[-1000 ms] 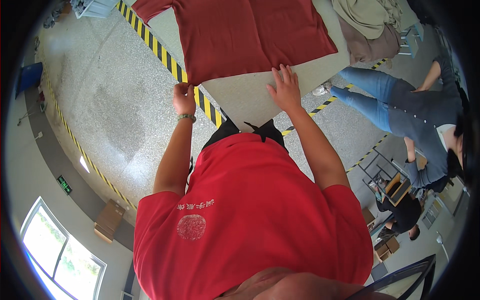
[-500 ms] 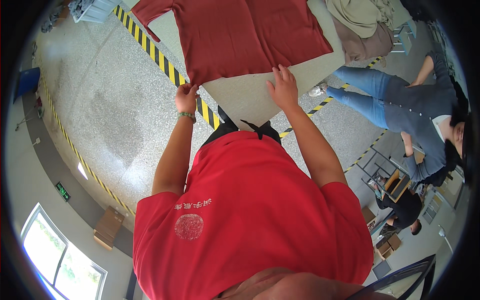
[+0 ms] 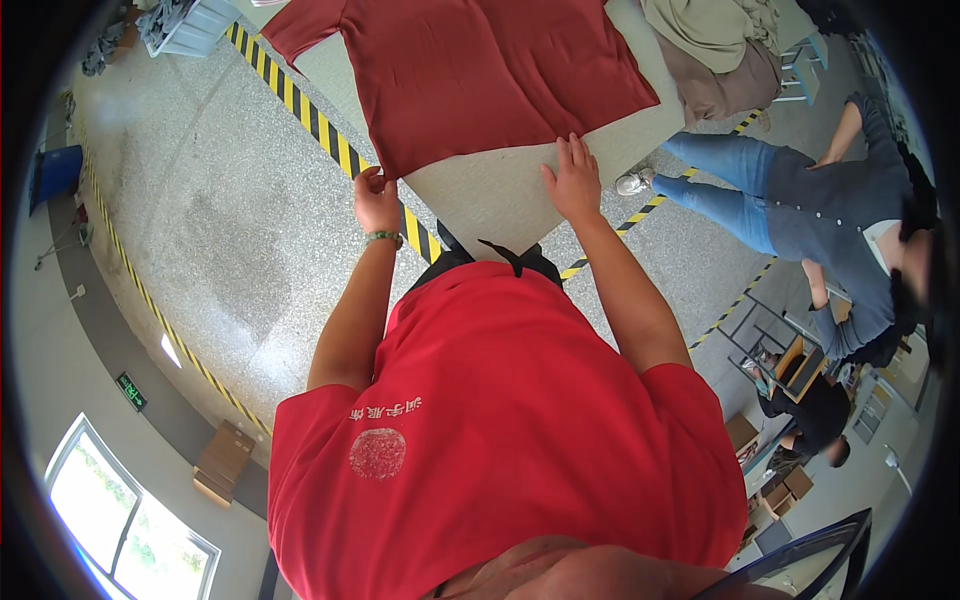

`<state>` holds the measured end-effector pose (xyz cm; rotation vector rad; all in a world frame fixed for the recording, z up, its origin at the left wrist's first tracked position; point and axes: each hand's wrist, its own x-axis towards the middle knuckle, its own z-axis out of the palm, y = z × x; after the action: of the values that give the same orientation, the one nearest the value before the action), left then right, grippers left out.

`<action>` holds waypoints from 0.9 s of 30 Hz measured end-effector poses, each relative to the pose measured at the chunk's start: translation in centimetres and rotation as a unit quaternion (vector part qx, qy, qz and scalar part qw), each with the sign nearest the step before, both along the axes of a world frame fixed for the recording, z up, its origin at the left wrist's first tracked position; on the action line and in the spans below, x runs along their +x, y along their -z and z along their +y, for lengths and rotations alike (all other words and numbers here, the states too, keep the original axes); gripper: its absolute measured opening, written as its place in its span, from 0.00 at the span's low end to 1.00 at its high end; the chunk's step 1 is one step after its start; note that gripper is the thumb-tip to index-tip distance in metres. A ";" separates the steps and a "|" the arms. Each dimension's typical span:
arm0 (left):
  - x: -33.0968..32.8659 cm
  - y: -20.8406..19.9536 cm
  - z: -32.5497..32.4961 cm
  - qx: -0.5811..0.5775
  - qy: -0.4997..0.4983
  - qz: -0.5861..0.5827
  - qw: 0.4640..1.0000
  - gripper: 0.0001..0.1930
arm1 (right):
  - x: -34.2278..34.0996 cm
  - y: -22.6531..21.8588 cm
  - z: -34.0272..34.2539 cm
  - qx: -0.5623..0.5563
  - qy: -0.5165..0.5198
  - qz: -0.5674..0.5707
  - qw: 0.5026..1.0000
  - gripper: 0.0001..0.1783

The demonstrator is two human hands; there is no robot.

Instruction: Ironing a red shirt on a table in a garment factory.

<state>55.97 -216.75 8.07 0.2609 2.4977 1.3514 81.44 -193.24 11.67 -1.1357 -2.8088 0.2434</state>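
A dark red shirt lies spread on the pale table, its hem toward me and a sleeve reaching out at the far left. At the hem's left corner, my left hand is closed, with curled fingers and thumb pinching the cloth; the fingertips show only in part. My right hand rests palm down, fingers stretched out. Its fingertips touch the hem right of the middle, while the palm is over bare tabletop. The shirt's upper end is cut off by the picture's top edge.
Beige and brown folded cloth is heaped beyond the table's right side. A person in jeans stands to the right; another person is farther back. A pale crate stands far left. Yellow-black tape crosses the floor beside the table.
My right hand has slid slightly to the right and its fingers lie straighter. My left hand stays at the hem corner, slightly nearer to me. The whole view has shifted a little.
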 end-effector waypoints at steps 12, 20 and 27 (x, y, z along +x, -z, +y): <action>-0.2 0.8 -0.1 0.061 -0.004 -0.063 0.996 0.11 | 0.4 -0.5 -0.2 -0.030 -0.023 0.011 0.999 0.32; -0.2 0.2 -0.1 0.104 -0.010 -0.116 0.988 0.11 | 0.4 -0.5 -2.6 -0.054 -0.043 0.043 0.997 0.32; -0.5 -0.8 -0.2 0.171 -0.047 -0.228 0.957 0.16 | 1.1 -0.6 -5.8 -0.055 -0.082 0.029 0.995 0.33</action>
<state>55.43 -216.97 8.86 -0.0953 1.9156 1.6580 82.55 -199.01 12.25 -0.9011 -2.8701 0.4426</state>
